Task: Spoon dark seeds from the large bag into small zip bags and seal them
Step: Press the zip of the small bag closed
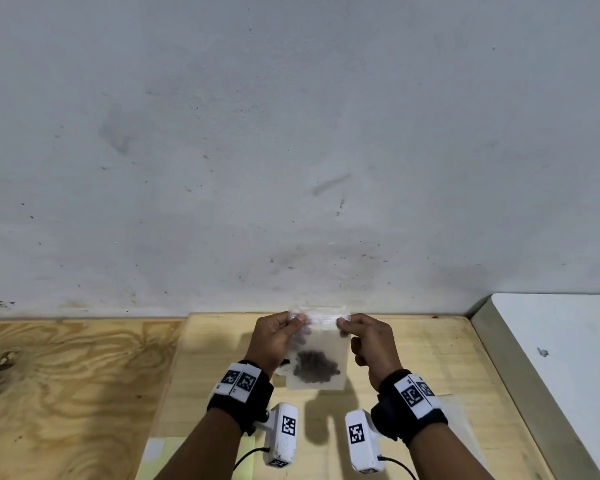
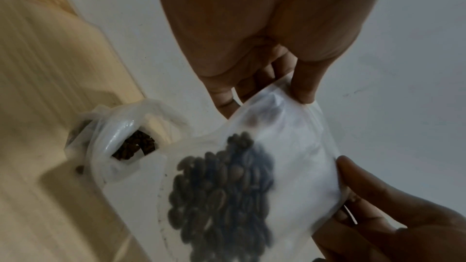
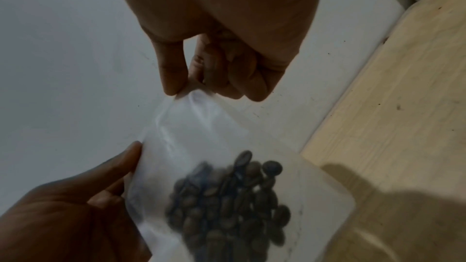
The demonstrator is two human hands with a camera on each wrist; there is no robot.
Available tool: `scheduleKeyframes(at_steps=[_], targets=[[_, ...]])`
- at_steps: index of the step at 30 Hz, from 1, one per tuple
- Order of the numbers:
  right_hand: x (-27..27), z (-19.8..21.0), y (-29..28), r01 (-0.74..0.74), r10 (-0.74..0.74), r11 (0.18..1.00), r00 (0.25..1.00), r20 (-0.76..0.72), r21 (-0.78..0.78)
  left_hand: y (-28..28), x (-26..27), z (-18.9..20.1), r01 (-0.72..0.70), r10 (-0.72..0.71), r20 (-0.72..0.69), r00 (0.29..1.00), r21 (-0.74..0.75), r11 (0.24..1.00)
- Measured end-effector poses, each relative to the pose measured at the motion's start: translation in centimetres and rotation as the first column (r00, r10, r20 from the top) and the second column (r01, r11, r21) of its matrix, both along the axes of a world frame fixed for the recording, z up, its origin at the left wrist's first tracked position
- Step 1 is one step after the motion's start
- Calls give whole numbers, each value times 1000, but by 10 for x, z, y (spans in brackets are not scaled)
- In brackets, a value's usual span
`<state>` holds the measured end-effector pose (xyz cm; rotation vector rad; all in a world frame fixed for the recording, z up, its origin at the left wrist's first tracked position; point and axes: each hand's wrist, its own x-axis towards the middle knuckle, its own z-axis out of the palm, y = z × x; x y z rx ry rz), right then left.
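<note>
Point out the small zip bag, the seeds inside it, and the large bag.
small zip bag point(image 1: 321, 337): head view, clear upper panel below the zip strip.
seeds point(image 1: 315, 367): head view, middle of the dark pile.
large bag point(image 2: 118, 127): left wrist view, plastic rim at its open mouth.

Counted 1 small clear plastic zip bag point(image 1: 317, 355), w/ 1 clump of dark oval seeds point(image 1: 315, 367) inside, too many and too blurred to count singly. 1 large clear plastic bag point(image 2: 118, 136), open-mouthed, showed in the left wrist view only. 2 bare hands: left hand point(image 1: 274, 337), right hand point(image 1: 369, 341). 2 black wrist straps point(image 1: 241, 393).
</note>
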<state>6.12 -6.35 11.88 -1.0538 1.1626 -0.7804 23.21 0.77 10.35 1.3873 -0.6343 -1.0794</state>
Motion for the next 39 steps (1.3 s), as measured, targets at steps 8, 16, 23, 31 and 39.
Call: scheduleKeyframes(at_steps=[8,16,23,31,39], targets=[[-24,-25,15,-312,277,929,943,-183,-201,-5,-2,-25,-149,144,47,988,137,979],[-47,-60,30,-217,200,972,965,-170,-88,38,-31,-32,-136,149,-82,985,151,979],[-61,-94,64,-362,354,932,888,-293,30,100,-61,-72,-132,54,217,975,364,922],[-68,-131,134,-601,527,794,607,-595,89,164,-57,-108,-52,-113,289,951,508,860],[-55,-145,179,-527,462,835,516,-721,158,188,-52,-136,-6,-195,306,932,551,835]])
